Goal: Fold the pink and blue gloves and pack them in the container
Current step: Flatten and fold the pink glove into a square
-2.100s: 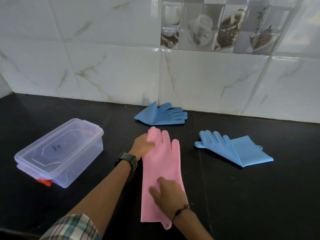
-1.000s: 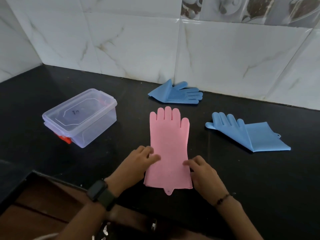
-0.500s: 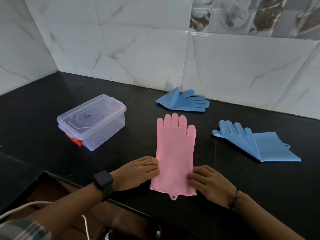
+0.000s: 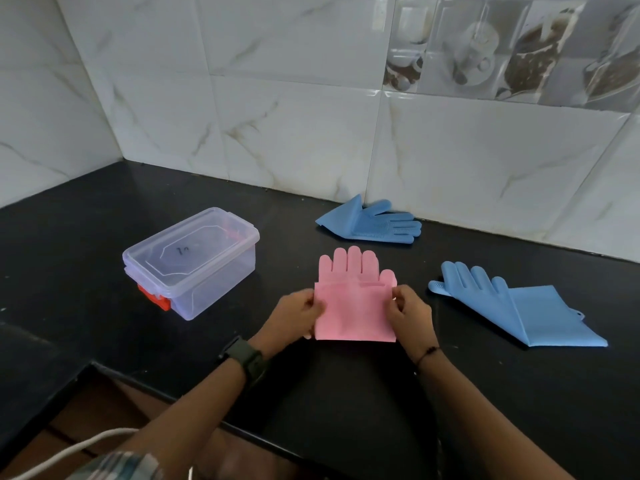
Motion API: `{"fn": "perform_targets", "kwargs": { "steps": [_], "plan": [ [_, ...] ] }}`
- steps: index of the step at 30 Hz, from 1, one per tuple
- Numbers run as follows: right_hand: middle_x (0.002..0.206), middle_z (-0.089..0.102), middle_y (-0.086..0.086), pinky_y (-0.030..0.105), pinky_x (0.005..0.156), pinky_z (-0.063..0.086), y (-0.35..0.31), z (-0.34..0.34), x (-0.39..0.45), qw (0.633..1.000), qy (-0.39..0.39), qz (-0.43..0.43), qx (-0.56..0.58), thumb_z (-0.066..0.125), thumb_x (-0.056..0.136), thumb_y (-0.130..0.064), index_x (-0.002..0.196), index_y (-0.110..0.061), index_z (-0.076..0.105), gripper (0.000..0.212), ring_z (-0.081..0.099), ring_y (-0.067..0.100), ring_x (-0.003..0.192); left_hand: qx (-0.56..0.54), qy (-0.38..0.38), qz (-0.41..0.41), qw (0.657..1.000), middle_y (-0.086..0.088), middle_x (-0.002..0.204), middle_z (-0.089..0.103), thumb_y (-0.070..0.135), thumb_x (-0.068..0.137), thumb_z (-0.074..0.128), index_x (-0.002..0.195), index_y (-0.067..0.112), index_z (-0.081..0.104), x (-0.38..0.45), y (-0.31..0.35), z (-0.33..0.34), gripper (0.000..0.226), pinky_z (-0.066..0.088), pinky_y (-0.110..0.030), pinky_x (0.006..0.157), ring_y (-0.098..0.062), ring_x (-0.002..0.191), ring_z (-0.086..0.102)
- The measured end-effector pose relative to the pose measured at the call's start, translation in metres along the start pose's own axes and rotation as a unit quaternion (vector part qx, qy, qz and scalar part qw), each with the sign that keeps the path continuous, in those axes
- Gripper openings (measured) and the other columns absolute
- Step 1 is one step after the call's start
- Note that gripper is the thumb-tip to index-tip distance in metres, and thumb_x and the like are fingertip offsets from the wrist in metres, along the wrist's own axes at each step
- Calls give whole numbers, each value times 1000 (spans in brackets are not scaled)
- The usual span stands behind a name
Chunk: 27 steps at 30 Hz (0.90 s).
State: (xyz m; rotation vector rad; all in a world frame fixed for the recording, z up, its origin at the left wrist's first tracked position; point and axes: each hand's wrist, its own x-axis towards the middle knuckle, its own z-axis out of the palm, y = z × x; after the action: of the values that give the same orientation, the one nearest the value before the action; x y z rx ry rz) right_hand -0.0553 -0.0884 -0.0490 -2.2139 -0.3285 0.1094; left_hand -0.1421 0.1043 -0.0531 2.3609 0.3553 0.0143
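A dark smartwatch (image 4: pixel 246 358) on the left wrist, a thin black bracelet (image 4: pixel 426 353) on the right, a plaid sleeve (image 4: pixel 117 466).

— What else do you see from your end?
— I see a black desk (image 4: pixel 104 216), marble tiles (image 4: pixel 294 133) behind it, printed tiles (image 4: pixel 512 46) top right.
— Anything lower?
— A white cable (image 4: pixel 65 452), bottom left.

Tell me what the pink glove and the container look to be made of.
Pink glove: probably silicone or rubber; matte, and it folds in a soft thick bend between the left hand and right hand. Container: clear rigid plastic, glossy, see-through walls, with a snap-on lid and an orange latch.
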Motion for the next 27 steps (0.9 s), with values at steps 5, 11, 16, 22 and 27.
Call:
{"fn": "perform_targets", "kwargs": {
  "steps": [5, 11, 16, 22, 27],
  "plan": [
    [67, 49, -2, 20, 49, 43, 1, 4, 17, 993, -45, 61, -92, 52, 87, -6, 126, -9, 37, 41, 50, 11, 55, 35, 35, -86, 995, 0, 78, 53, 25, 93, 51, 79, 19, 43, 26, 12, 12, 17, 54, -31, 67, -14, 65, 55],
    [68, 53, 0, 29, 57, 50, 5, 5, 14, 966, -91, 39, -240, 47, 91, -13, 128, -17, 30, 41, 51, 12, 55, 174, 79, 135, 972, 0, 86, 52, 26, 95, 49, 88, 17, 46, 36, -1, 15, 11, 45, -24, 71, -10, 72, 47],
    [124, 54, 6, 32, 88, 51, 17, -11, 9, 929, -60, -127, -342, 51, 91, -18, 132, -18, 37, 43, 55, 19, 105, 333, 64, 265, 903, -8, 129, 57, 20, 95, 48, 121, 13, 57, 41, -24, 11, 29, 41, -27, 104, -19, 117, 54],
    [147, 41, 7, 37, 110, 17, 56, -37, 12, 806, -188, -358, -433, 56, 89, -21, 138, -21, 41, 51, 34, 27, 138, 377, -50, 334, 862, -3, 155, 32, 9, 94, 46, 146, 18, 31, 47, -46, 4, 55, 7, -26, 112, -18, 144, 25],
    [123, 66, -3, 36, 98, 42, 54, -40, 33, 754, -158, -440, -461, 82, 62, -31, 121, -25, 61, 63, 61, 18, 116, 372, -29, 376, 848, -2, 141, 52, 17, 87, 64, 135, 18, 50, 57, -42, 4, 50, 26, -26, 111, -16, 133, 47]
  ]
}}
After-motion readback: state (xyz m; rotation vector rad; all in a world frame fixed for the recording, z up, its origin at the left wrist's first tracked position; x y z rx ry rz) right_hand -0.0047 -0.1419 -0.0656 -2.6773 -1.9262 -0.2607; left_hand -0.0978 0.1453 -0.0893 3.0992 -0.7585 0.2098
